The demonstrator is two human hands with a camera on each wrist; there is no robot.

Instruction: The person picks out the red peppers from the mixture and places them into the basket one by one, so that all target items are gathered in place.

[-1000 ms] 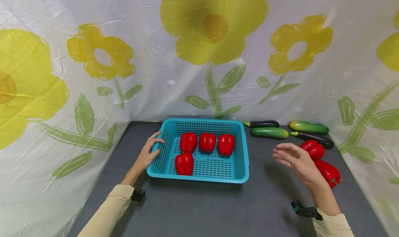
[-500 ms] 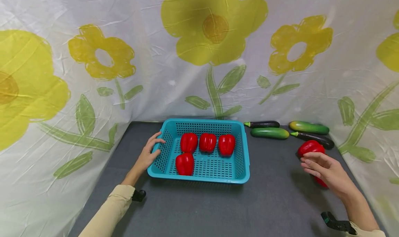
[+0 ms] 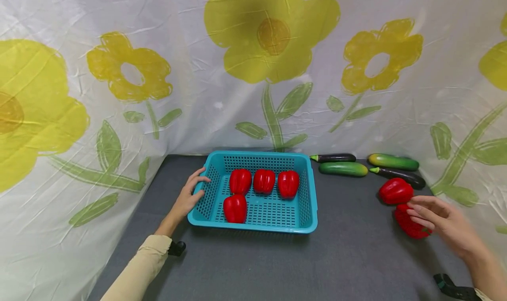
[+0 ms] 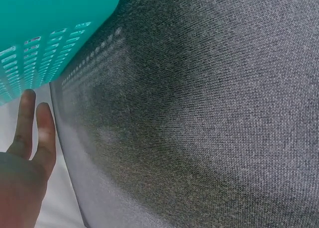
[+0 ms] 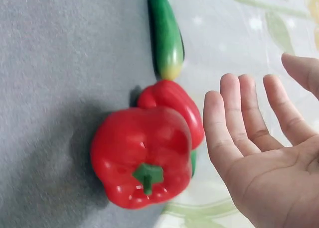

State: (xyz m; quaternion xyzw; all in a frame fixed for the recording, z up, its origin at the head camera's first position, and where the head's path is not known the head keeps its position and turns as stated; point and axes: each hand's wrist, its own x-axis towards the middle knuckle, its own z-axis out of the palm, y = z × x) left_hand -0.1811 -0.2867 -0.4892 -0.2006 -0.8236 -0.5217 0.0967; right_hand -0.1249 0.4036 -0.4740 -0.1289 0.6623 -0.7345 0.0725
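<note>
My left hand (image 3: 188, 200) rests at the left rim of a blue-green plastic basket (image 3: 253, 229), its fingers reaching over the edge. In the left wrist view two fairly straight fingers (image 4: 45, 133) stand near the perforated basket wall. Several red bell peppers (image 3: 264, 181) lie inside. At the right, my right hand (image 3: 443, 224) hovers beside a red bell pepper (image 3: 412, 224), fingers loosely extended. The right wrist view shows this pepper, green stem facing the camera, apart from the palm (image 5: 274, 183). Another red bell pepper (image 3: 396, 191) lies just behind it.
Toward the back right lie two green cucumbers, one near the basket (image 3: 343, 169) and one farther right (image 3: 393, 161). Two dark eggplants, a small one (image 3: 334, 158) and a larger one (image 3: 398, 177), lie beside them. A flower-printed curtain (image 3: 222, 116) borders the dark table (image 3: 277, 270).
My right hand has moved right and toward me, passing over the peppers to the near one's right side; the rear pepper shows fully again. My left hand and the basket stay put.
</note>
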